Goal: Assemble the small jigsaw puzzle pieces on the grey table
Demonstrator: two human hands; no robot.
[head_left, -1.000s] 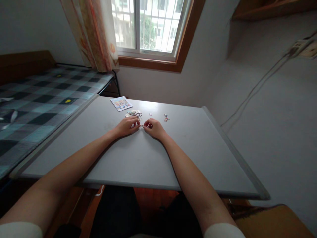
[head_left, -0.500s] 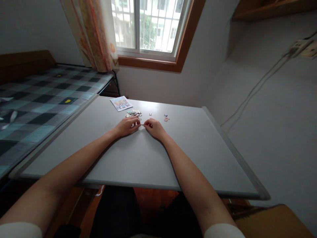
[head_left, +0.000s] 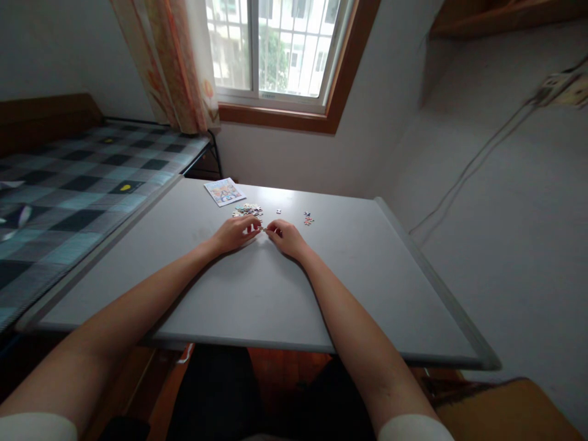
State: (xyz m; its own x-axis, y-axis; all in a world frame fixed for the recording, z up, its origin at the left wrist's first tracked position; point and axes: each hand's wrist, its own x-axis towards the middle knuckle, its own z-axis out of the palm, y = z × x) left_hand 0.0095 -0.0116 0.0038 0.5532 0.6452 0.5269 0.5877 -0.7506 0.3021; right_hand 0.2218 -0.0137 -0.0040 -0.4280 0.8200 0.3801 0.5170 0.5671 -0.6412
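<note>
- Picture card (head_left: 225, 191) at the table's (head_left: 349, 288) far edge: colourful print, writing too small to read.
- Left hand (head_left: 235, 233) and right hand (head_left: 288, 237) are curled, fingertips meeting, both pinching a puzzle piece (head_left: 264, 229) just above the tabletop.
- Loose pile of pieces (head_left: 248, 211) lies just beyond.
- Against a second ago: hands hardly shifted, pinch slightly nearer the pile.

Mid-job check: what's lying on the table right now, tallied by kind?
Picture card: 1
Main heap of pieces: 1
Small cluster of pieces: 1
Lone piece: 1
Pinched piece, between left hand and right hand: 1
Total: 5 (pieces inside the heap and cluster are too small to count)
</note>
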